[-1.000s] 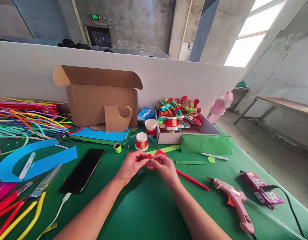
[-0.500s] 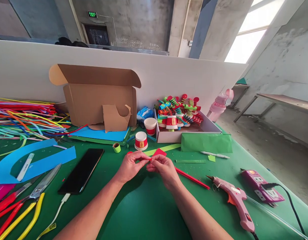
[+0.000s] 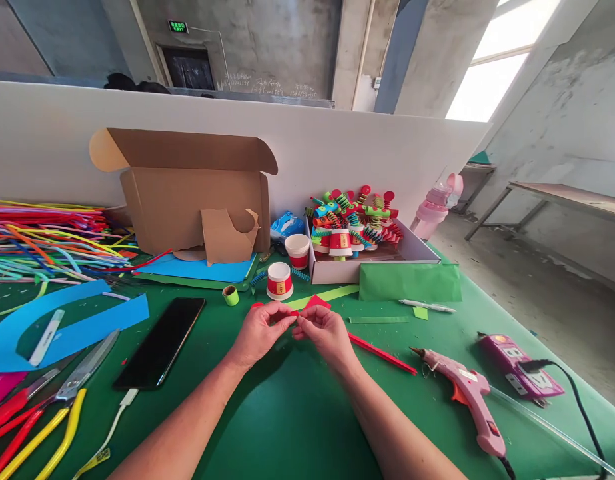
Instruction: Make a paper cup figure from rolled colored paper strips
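Fingertips of my left hand (image 3: 261, 331) and my right hand (image 3: 323, 333) meet over the green table, pinching a small red piece (image 3: 294, 313) that is mostly hidden; it looks like paper. A red paper scrap (image 3: 318, 302) lies just behind my right hand. To the right of that hand rests a red strip (image 3: 384, 353). Beyond my hands stands a red and white paper cup (image 3: 279, 281), with a second paper cup (image 3: 298, 251) behind it. A small green paper roll (image 3: 230, 295) stands to the left of the nearer cup.
A pink glue gun (image 3: 464, 387) and a purple power strip (image 3: 521, 367) lie at right. At left are a phone (image 3: 160, 342), scissors (image 3: 87, 370) and pipe cleaners (image 3: 47, 240). Behind, a shallow box (image 3: 377, 269) holds cup figures beside a cardboard box (image 3: 187, 193).
The view has shifted slightly. Both hands keep their pinch in nearly the same place, and a little more of the red piece shows between the fingertips.
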`<action>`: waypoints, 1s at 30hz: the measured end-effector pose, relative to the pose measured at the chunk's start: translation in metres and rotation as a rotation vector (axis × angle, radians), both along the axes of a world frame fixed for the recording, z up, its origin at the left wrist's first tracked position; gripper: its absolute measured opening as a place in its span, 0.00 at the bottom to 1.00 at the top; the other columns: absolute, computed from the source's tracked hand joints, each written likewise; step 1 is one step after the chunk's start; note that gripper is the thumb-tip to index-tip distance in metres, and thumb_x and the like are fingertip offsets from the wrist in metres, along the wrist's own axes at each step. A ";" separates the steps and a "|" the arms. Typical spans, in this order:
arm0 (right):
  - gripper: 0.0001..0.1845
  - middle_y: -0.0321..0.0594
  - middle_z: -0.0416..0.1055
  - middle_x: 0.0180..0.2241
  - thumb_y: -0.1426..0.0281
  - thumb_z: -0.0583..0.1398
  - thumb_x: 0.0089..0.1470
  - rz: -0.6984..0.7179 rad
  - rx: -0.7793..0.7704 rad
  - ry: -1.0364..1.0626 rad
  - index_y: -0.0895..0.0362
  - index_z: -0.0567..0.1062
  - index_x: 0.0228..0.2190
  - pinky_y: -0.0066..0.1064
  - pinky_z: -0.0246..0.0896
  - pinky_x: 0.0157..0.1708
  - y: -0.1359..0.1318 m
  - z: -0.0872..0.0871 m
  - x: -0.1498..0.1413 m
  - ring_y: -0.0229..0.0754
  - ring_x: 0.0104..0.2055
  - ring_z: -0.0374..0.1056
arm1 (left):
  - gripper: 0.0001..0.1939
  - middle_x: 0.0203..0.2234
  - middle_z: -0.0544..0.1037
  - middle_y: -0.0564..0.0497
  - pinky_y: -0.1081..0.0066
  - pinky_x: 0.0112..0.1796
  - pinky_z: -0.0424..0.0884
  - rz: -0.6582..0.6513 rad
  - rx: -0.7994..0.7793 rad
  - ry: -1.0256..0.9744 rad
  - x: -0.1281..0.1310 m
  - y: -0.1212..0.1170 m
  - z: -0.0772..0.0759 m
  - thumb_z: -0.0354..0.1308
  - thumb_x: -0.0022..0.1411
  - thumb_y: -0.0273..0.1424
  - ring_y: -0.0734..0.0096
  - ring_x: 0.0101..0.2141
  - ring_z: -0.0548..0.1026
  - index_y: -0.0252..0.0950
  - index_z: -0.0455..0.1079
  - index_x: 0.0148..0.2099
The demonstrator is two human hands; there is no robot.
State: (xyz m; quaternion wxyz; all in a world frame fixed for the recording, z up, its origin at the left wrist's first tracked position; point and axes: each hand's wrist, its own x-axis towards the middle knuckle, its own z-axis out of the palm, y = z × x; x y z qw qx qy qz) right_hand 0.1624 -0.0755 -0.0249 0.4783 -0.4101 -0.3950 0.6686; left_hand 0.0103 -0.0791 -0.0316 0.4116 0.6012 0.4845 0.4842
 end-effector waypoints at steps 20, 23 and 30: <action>0.22 0.40 0.76 0.21 0.63 0.77 0.26 0.017 -0.242 0.213 0.62 0.76 0.21 0.25 0.71 0.27 -0.002 0.004 0.005 0.37 0.23 0.74 | 0.16 0.35 0.82 0.45 0.65 0.41 0.76 -0.136 0.649 0.565 -0.010 -0.003 0.009 0.47 0.69 0.27 0.65 0.37 0.78 0.39 0.78 0.44; 0.22 0.39 0.75 0.20 0.61 0.77 0.27 0.021 -0.259 0.219 0.62 0.76 0.21 0.25 0.71 0.27 -0.002 0.007 0.006 0.36 0.22 0.73 | 0.16 0.37 0.82 0.45 0.64 0.42 0.76 -0.139 0.703 0.618 -0.012 -0.004 0.009 0.47 0.69 0.26 0.64 0.38 0.78 0.38 0.78 0.45; 0.21 0.37 0.76 0.22 0.64 0.78 0.27 0.040 -0.175 0.213 0.61 0.77 0.22 0.26 0.72 0.30 0.000 0.009 0.010 0.37 0.26 0.75 | 0.13 0.41 0.82 0.45 0.63 0.47 0.74 -0.079 0.675 0.500 -0.010 -0.005 0.007 0.52 0.67 0.27 0.63 0.42 0.78 0.39 0.78 0.45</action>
